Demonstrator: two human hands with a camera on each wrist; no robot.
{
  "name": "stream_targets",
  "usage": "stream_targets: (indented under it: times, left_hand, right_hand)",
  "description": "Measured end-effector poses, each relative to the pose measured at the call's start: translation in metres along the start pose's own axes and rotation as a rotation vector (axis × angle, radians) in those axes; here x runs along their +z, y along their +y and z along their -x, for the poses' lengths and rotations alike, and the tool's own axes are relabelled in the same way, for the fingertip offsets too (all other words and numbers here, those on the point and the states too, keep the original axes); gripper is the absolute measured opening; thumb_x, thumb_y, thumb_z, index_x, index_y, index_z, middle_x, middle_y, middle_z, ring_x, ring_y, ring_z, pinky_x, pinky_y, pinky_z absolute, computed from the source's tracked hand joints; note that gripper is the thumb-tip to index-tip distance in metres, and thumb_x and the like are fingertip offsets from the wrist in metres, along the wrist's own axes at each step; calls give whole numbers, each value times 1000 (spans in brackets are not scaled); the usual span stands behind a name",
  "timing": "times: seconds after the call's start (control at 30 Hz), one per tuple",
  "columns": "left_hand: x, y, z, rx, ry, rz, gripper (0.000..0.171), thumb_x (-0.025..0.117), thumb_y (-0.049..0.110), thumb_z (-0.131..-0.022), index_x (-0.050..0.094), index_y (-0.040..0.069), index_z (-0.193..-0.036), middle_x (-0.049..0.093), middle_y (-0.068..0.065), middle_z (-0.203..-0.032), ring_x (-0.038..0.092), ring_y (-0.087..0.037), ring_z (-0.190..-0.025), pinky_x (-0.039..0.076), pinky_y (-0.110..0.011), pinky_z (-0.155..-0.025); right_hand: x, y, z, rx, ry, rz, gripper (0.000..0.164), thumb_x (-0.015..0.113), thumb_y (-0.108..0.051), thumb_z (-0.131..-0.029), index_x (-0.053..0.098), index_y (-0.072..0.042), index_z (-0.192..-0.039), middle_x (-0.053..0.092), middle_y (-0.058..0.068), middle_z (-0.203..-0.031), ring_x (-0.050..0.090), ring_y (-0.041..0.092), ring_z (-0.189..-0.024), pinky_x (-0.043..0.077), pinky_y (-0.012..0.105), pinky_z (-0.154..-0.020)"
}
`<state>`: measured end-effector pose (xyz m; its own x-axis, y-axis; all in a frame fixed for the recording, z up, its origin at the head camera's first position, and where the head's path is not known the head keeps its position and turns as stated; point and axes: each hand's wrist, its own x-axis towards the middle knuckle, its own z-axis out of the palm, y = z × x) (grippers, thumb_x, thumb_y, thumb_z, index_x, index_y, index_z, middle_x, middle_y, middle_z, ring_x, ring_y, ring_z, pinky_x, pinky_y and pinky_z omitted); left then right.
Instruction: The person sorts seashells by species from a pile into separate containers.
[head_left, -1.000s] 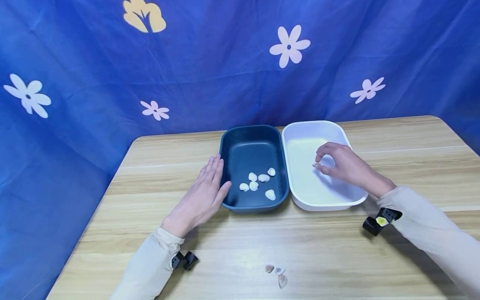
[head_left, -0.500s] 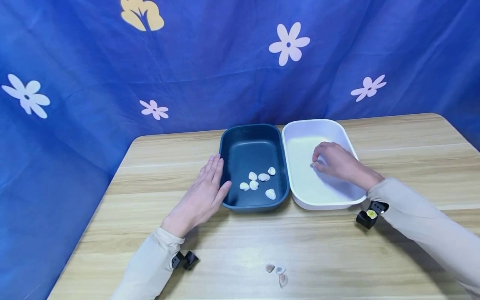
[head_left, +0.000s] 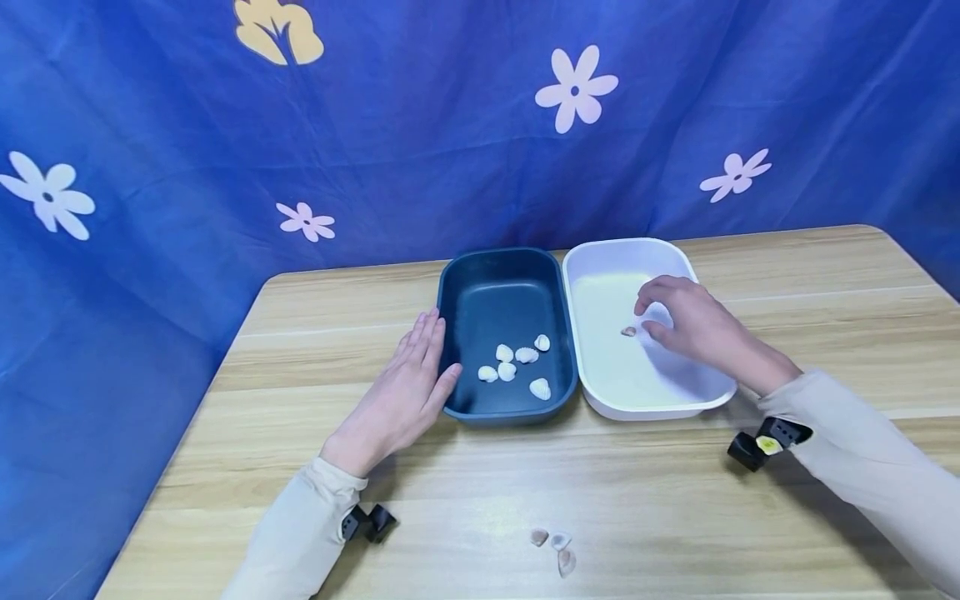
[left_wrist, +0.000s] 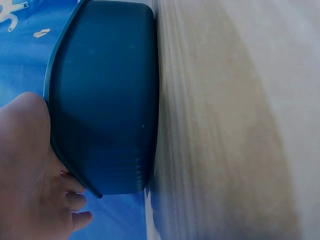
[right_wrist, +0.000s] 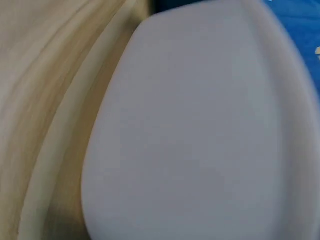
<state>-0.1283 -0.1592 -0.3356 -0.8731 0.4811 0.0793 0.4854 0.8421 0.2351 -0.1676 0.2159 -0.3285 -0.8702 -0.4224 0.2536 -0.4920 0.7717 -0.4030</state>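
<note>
My left hand (head_left: 397, 392) rests with straight fingers along the left rim of the dark blue tray (head_left: 502, 308). Several white seashells (head_left: 527, 355) lie in the near half of that tray. In the left wrist view the left hand (left_wrist: 30, 165) is at the rim, beside the tray's outer wall (left_wrist: 105, 100). Over the white tray (head_left: 615, 385) is my right hand (head_left: 693, 325), its thumb and fingers apart with nothing between them. A small brownish seashell (head_left: 628, 331) lies on the white tray's floor, just left of the fingertips. The right wrist view shows only the white tray's outer wall (right_wrist: 190, 125), not the hand.
The two trays stand side by side at the back of the wooden table (head_left: 450, 492). A few brownish seashells (head_left: 559, 542) lie together near the front. Behind the table hangs a blue curtain (head_left: 420, 150) with flower prints.
My right hand lowered the small brownish seashell into the white tray, let go of it and drew back to the right. The left hand stayed in place.
</note>
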Motion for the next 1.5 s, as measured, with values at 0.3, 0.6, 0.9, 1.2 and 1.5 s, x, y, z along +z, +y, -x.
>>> stream_targets:
  times: [0.3, 0.6, 0.9, 1.2, 1.5]
  left_hand:
    - [1, 0, 0, -1, -6, -4, 69, 23, 44, -105, 11, -6, -152, 4, -18, -160, 2, -30, -148, 9, -45, -119]
    - [1, 0, 0, 5, 3, -6, 69, 23, 44, -105, 11, -6, -152, 4, -19, -160, 1, -30, -148, 10, -45, -119]
    - [3, 0, 0, 2, 9, -11, 69, 25, 43, -105, 12, -6, -152, 5, -19, -160, 2, -30, -148, 11, -46, -119]
    - [5, 0, 1, -5, 7, -15, 69, 25, 43, -105, 11, -6, -152, 5, -19, -160, 2, -31, -148, 11, -46, -119]
    - [5, 0, 0, -5, 8, -9, 70, 27, 43, -105, 11, -6, -152, 5, -19, -160, 3, -31, -148, 11, -46, -119]
  right_hand:
    - [4, -29, 27, -121, 178, -133, 19, 71, 7, -78, 69, -6, -91, 66, 14, -107, 59, 32, -105, 44, 47, -93]
    - [13, -67, 48, -347, 270, -198, 19, 70, 3, -78, 67, -9, -92, 65, 7, -110, 60, 24, -105, 39, 20, -101]
    - [33, -96, 71, -543, 108, -147, 15, 69, -10, -81, 69, -12, -96, 64, 4, -114, 62, 17, -103, 51, 30, -91]
    - [65, -114, 93, -689, -89, -191, 8, 68, -17, -89, 68, -23, -94, 59, -1, -118, 54, 13, -110, 46, 29, -95]
    - [74, -119, 101, -692, -189, -113, 7, 67, -24, -91, 68, -31, -89, 55, -3, -125, 46, 15, -118, 45, 34, -97]
